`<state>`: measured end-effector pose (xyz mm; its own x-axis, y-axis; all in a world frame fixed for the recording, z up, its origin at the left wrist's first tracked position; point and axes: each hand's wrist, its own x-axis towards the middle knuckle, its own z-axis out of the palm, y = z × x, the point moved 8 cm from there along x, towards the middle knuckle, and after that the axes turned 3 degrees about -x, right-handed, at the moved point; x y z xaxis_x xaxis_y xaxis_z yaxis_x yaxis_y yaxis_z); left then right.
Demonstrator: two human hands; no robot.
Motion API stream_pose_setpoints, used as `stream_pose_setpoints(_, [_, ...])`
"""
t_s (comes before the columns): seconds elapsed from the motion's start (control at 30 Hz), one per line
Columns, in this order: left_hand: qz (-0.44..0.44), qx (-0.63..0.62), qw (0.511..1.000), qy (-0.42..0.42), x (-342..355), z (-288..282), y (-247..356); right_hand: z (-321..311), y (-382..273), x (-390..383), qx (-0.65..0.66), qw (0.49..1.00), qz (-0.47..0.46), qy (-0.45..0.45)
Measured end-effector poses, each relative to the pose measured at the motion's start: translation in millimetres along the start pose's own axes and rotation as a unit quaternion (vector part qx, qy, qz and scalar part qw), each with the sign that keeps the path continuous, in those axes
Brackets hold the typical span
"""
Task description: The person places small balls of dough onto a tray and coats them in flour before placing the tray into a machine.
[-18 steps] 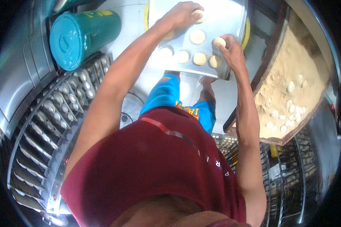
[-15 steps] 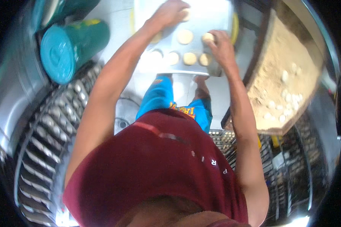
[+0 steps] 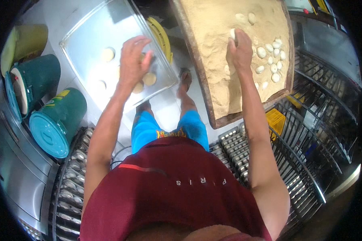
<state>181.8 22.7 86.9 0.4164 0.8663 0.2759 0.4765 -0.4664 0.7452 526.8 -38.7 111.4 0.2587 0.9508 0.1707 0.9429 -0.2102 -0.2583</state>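
Note:
My left hand [image 3: 133,60] is over the metal tray [image 3: 77,34], fingers loosely curved and apart from the thumb, with a pale dough round partly hidden beneath it. Other flattened rounds [image 3: 107,54] lie on the tray around it. My right hand [image 3: 241,52] is above the wooden-edged trough of tan crumbs [image 3: 217,86], its fingers closed on a small white dough piece [image 3: 233,33]. Several similar white pieces [image 3: 274,68] are scattered in the crumbs beside it.
Teal lidded bins [image 3: 48,132] and an olive bin [image 3: 30,40] stand at the left. A yellow round container [image 3: 161,38] is partly under the tray. Racks of moulds [image 3: 74,176] and metal racks [image 3: 305,168] flank my body; my feet are on white tiles [image 3: 76,80].
My view has swung rightward. My right hand has left the tray and the round it held and now grips a white piece in the trough. My left hand's fingers have loosened over the tray.

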Motion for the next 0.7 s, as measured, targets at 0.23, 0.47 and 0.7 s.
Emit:
stream_pose_setpoints(0.23, [0.122, -0.025, 0.992, -0.018, 91, 112, 95, 26, -14, -38, 0.156, 0.986, -0.039, -0.053])
stream_pose_setpoints(0.47, [0.232, 0.084, 0.962, -0.119, 186, 244, 138, -7, 12, -18, 0.058, 0.997, -0.046, 0.014])
stream_pose_setpoints(0.7, [0.096, 0.093, 0.965, -0.225, 200, 247, 143, 3, 20, -40, 0.083, 0.987, -0.126, -0.06])
